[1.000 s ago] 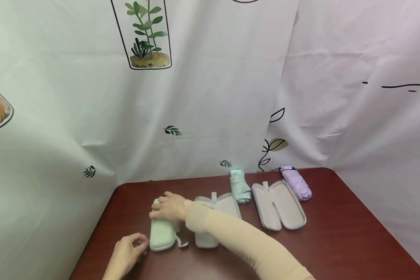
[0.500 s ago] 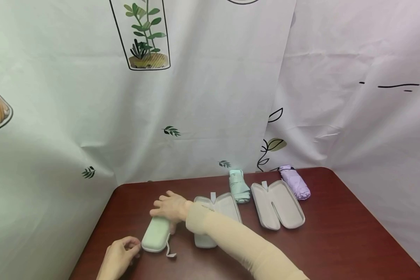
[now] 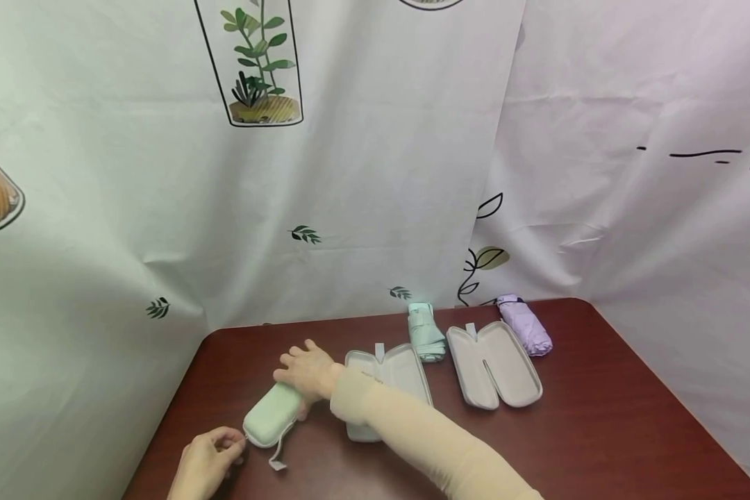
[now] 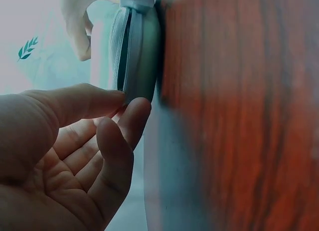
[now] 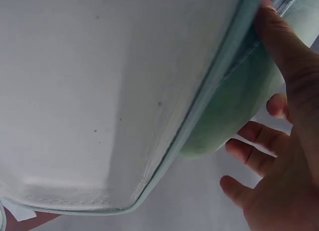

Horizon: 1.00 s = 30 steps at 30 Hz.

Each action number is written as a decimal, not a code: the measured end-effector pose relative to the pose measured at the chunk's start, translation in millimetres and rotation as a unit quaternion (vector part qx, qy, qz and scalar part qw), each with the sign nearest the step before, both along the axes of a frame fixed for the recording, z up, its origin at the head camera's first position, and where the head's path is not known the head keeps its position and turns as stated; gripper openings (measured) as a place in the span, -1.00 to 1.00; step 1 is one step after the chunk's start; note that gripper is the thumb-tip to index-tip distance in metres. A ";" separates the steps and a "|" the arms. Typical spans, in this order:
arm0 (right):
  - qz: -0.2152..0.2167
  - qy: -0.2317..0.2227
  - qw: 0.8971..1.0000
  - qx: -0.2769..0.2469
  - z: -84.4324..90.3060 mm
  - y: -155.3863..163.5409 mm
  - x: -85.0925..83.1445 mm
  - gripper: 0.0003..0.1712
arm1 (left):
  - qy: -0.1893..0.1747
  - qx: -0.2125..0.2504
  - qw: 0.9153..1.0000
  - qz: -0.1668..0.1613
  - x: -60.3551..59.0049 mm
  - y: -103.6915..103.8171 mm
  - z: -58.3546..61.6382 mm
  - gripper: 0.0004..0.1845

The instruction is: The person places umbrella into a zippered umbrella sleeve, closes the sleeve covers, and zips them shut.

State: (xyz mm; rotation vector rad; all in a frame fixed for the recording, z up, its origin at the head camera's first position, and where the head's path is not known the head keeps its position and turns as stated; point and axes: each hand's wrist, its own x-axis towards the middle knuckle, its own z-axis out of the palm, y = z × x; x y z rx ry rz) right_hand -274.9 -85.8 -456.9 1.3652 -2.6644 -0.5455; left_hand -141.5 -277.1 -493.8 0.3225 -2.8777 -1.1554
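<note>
A pale green zip case (image 3: 270, 415) lies slantwise at the table's left, its wrist strap (image 3: 277, 460) trailing off the near right side. My right hand (image 3: 309, 375) grips its far end, thumb along one side and fingers across the other. At the near left corner, my left hand (image 3: 206, 458) pinches the zipper between thumb and index finger; the pull itself is hidden by the fingertips. In the left wrist view the zipper (image 4: 119, 51) shows a dark gap between its two tapes above those fingers.
Two more cases lie spread flat with grey linings: one case (image 3: 406, 371) partly under the right sleeve (image 3: 425, 434), another case (image 3: 515, 368) further right. Behind them are a folded mint umbrella (image 3: 425, 333) and a folded lilac umbrella (image 3: 523, 325). A printed curtain (image 3: 362, 173) hangs behind the table.
The green case has turned, its near end swinging left and its strap with it. My left hand has moved left and slightly nearer; the right hand's grip has slid towards the case's right side.
</note>
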 end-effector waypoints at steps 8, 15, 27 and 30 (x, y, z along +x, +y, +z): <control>-0.033 -0.019 0.999 -0.039 -5.5 -0.7 3.6 0.01 | 0.003 -0.010 1.000 0.003 -2.5 1.7 -0.2 -0.92; -0.067 -0.036 0.995 -0.069 -6.6 -3.4 9.9 -0.04 | -0.001 -0.019 1.000 0.000 -5.6 1.4 1.1 -0.89; -0.158 -0.050 0.983 -0.079 -5.2 -14.5 24.4 -0.16 | 0.007 -0.058 0.998 -0.007 -14.1 8.2 1.4 -0.95; -0.173 -0.042 0.981 -0.084 -5.9 -17.7 27.8 -0.14 | 0.009 -0.069 0.998 -0.007 -17.4 9.5 2.7 -0.94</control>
